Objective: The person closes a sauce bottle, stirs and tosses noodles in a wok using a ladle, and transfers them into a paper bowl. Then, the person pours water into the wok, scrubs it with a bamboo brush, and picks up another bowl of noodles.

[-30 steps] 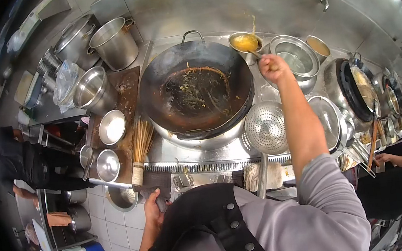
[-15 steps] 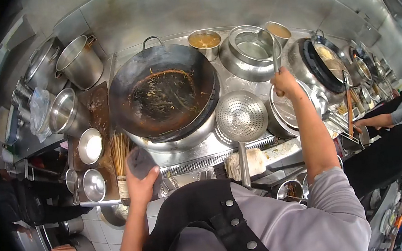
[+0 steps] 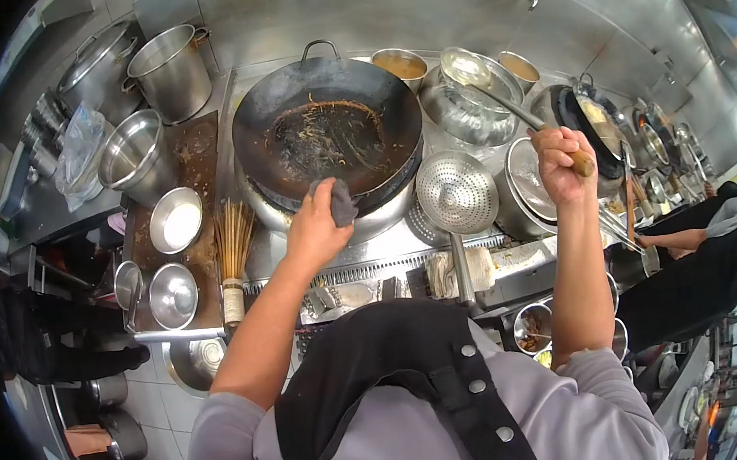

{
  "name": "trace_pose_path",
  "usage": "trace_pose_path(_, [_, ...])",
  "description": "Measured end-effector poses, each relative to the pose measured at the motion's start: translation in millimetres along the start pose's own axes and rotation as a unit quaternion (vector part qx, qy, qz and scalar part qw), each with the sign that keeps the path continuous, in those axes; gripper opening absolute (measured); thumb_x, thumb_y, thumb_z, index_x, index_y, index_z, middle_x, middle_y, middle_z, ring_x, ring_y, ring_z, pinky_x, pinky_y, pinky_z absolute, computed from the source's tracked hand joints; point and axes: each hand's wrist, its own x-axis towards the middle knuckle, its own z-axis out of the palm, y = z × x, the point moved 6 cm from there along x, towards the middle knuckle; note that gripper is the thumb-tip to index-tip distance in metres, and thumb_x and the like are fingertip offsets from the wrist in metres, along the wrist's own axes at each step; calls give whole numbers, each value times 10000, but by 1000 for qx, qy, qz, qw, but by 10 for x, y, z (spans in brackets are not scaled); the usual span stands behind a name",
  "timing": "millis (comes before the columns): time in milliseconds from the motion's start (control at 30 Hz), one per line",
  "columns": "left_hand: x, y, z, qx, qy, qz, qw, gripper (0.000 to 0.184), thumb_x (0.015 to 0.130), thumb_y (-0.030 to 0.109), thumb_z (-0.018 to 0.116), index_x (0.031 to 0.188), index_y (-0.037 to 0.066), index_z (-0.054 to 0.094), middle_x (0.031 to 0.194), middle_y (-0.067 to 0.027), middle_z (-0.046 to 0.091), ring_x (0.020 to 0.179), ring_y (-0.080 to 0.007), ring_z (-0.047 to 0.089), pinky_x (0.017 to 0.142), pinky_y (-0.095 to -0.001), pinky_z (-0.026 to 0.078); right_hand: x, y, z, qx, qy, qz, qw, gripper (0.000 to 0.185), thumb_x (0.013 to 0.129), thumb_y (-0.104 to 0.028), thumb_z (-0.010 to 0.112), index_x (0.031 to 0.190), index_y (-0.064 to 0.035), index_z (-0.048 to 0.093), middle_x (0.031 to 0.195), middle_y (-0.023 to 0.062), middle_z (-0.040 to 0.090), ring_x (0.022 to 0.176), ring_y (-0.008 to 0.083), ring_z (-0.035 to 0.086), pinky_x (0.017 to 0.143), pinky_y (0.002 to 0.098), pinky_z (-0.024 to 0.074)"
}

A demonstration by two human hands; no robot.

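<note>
My right hand (image 3: 565, 164) is closed around the wooden end of a long-handled ladle (image 3: 503, 101). The ladle's bowl hangs over the round steel pot at the back, and liquid seems to fill it. My left hand (image 3: 318, 228) grips a dark grey folded cloth (image 3: 343, 204) at the near rim of a large black wok (image 3: 259, 143). Oily residue and thin yellowish shreds lie in the wok's bottom. A perforated strainer (image 3: 456, 192) rests between the wok and a pot on the right, its handle toward me.
A bamboo brush (image 3: 233, 244) stands left of the wok, near metal bowls (image 3: 174, 295) and tall steel pots (image 3: 171, 76). Soup-filled containers (image 3: 400, 63) sit behind. To the right, a co-worker (image 3: 728, 233) stands by another wok (image 3: 587, 131).
My left hand has moved with the cloth from beside the brush to the wok's near rim. My right hand has lifted the ladle's bowl up out of the pot and tilted its handle.
</note>
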Motion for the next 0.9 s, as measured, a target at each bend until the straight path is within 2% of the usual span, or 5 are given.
trace_pose_path(367, [-84,-76,27,-26,10,17,999,784,763,190,802,1437,134,407,1316,-257,558,1136,-470,603,948,-510,513,-879,1203,387,-103,71,37,991,148,913,-45,545,1054,-15,511,892,79,518,623,96,539,467,257,409])
trace_pose_path(500, [-100,-103,48,-26,30,22,999,803,756,195,805,1448,142,400,1325,-252,552,1140,-472,599,950,-510,511,-1059,1315,247,-342,153,11,927,326,905,-27,572,1221,-76,509,875,119,586,547,120,538,418,216,432])
trace_pose_path(600, [-96,-89,42,-31,43,34,998,806,749,187,804,1447,137,405,1326,-241,553,1151,-469,593,962,-504,506,-1076,1276,149,-659,187,-23,728,607,857,78,587,1426,-48,418,895,81,597,559,132,560,467,245,460])
trace_pose_path(700, [-89,-86,67,-38,62,44,996,809,742,180,805,1445,127,407,1327,-225,559,1164,-460,586,979,-495,499,-983,1084,-13,-740,173,-140,635,720,855,95,577,1519,-44,336,884,47,588,571,108,543,503,239,456])
trace_pose_path(900, [-58,-63,-31,-8,73,49,996,815,731,177,813,1440,118,415,1338,-254,552,1180,-456,582,988,-495,498,-653,61,-615,-716,178,-210,642,761,845,65,603,1545,-73,338,826,28,564,584,92,521,514,241,442])
